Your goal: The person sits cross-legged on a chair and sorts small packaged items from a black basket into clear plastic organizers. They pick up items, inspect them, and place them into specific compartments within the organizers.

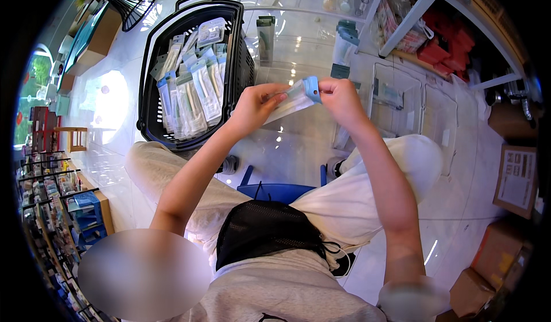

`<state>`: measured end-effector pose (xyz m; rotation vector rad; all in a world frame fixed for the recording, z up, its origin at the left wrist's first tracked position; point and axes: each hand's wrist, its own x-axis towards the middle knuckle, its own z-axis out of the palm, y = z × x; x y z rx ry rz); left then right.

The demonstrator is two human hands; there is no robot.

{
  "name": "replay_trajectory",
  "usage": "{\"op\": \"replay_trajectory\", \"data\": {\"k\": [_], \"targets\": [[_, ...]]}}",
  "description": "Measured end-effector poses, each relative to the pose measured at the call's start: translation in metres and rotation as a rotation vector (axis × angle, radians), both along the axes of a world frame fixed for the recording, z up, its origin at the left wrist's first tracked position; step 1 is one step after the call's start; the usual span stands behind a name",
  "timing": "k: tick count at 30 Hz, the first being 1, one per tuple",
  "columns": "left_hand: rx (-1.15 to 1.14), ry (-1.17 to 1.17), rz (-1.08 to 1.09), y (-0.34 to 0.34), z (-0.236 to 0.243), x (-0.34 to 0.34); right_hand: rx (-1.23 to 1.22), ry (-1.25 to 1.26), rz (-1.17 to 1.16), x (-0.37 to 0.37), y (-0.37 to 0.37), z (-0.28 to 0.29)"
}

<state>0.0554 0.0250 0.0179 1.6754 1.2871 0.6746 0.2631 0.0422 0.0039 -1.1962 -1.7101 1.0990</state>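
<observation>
Both pinches are on: left hand (252,108) has thumb and fingers on the clear body of one slim packet (293,100), right hand (342,101) grips the outer edge of its blue header (311,86). Packet is up off the floor (459,201), slanted, header end high and to the right, just beyond the knees (contents too blurred to name).

Handling notes: keep left pressure light, thin film probably creases easily. Hold the header near its edge, clear of the hang hole, and pull no harder than needed to keep it flat; a sharp tug could tear it, I'd guess. Work with the two hands close together so the body doesn't sag.

Surface: pale glossy tile, strong glare spots, so film edges may be hard to read. Black basket (248,72) is on the left with a heap of similar packets (198,90). More lie in piles ahead (345,42). Clear plastic bins (414,115) sit to the right.

Room: blue seat (278,192) under the person, stocked shelving (51,207) far left, cardboard boxes (515,178) far right, red items (445,44) beneath a white-framed table (410,21).
</observation>
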Motion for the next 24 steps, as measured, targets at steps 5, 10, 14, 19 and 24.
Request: {"op": "replay_trajectory", "data": {"k": [5,10,14,19,24], "targets": [[-0.016,0.037,-0.041,0.005,0.004,0.001,0.057,-0.118,-0.032,-0.002,-0.004,0.003],[-0.085,0.011,-0.024,0.009,-0.001,-0.003,-0.040,-0.107,-0.013,-0.002,-0.002,0.003],[-0.076,0.030,-0.013,0.010,-0.006,-0.004,-0.115,-0.060,0.046,-0.001,0.003,-0.006],[-0.060,0.002,-0.014,0.009,-0.004,-0.001,-0.259,0.096,0.128,0.000,0.008,-0.018],[-0.165,-0.032,-0.021,0.007,-0.007,-0.006,-0.275,0.084,0.220,0.001,0.005,-0.009]]}}
